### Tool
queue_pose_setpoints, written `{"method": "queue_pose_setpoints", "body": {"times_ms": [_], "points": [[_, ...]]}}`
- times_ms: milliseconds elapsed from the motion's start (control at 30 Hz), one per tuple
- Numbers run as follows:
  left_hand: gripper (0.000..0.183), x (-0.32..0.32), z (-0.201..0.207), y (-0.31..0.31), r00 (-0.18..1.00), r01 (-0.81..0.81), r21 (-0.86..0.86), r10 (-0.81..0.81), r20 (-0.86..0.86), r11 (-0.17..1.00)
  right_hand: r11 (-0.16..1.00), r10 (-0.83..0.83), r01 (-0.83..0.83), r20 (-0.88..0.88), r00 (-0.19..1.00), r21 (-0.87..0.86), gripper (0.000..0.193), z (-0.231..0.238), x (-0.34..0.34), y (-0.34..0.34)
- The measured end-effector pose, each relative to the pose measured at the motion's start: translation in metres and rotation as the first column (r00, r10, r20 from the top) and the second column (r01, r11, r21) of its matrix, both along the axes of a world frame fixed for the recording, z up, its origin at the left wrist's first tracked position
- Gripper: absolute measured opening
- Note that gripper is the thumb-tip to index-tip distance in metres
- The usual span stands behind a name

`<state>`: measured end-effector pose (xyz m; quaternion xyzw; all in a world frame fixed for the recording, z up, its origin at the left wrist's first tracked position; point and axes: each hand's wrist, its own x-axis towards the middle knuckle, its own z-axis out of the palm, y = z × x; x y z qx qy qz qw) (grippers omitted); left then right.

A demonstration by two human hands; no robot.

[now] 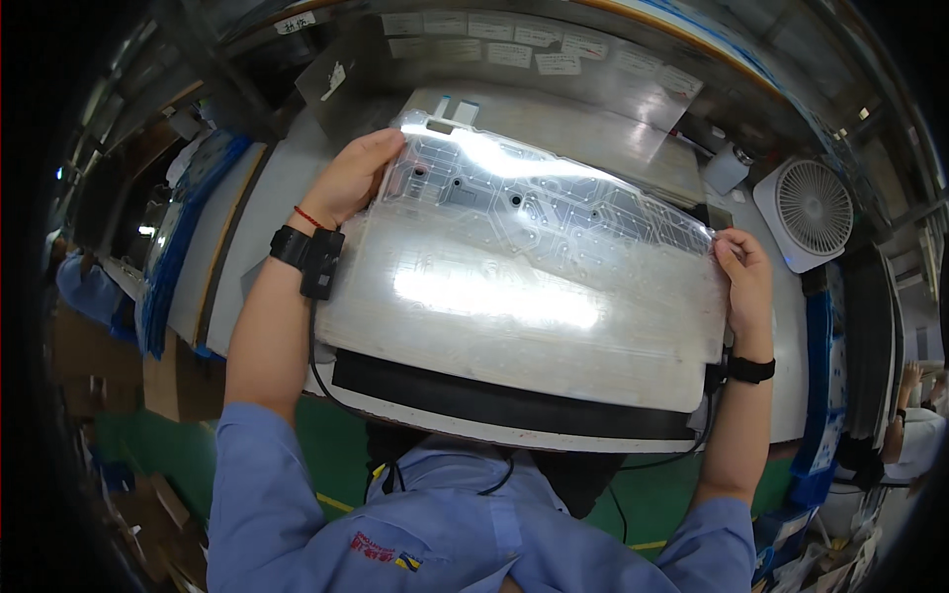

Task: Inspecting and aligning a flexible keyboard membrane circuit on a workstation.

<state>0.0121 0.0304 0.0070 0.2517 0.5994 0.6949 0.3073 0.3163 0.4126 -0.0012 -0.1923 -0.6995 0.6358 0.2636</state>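
A clear flexible membrane sheet with printed circuit traces point(534, 203) is stretched between my hands, glare on its surface. My left hand point(358, 176) pinches its far left corner. At the right corner, the thumb and fingers of my right hand point(746, 272) close on the edge. Two short pale ribbon tails point(463, 112) stick up from the sheet's far left edge. Below the sheet's near part lies a frosted, translucent plate point(474, 346), shiny with reflected light. Whether the two touch is hard to make out. Each of my wrists wears a black strap with a cable.
A black strip point(494, 400) lies along the front edge of the white bench point(781, 395). A white fan point(806, 212) and a white bottle-like container point(728, 168) stand at the right. Blue-edged stacks point(183, 237) flank the left side. Paper labels point(509, 54) cover the back panel. Other people work at both sides.
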Motion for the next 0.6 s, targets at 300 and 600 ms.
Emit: {"method": "queue_pose_setpoints", "body": {"times_ms": [300,600], "points": [[0.021,-0.018,-0.003,-0.01,0.997,-0.003,0.009,0.004,-0.071,1.0,0.996,-0.038,0.033,-0.052,0.998,-0.089,0.018,0.011,-0.005,-0.013],[0.021,-0.008,-0.003,-0.001,0.976,-0.216,0.025,0.217,-0.004,0.976,0.998,-0.061,0.061,0.011,0.998,0.009,0.017,0.006,-0.002,-0.005]]}}
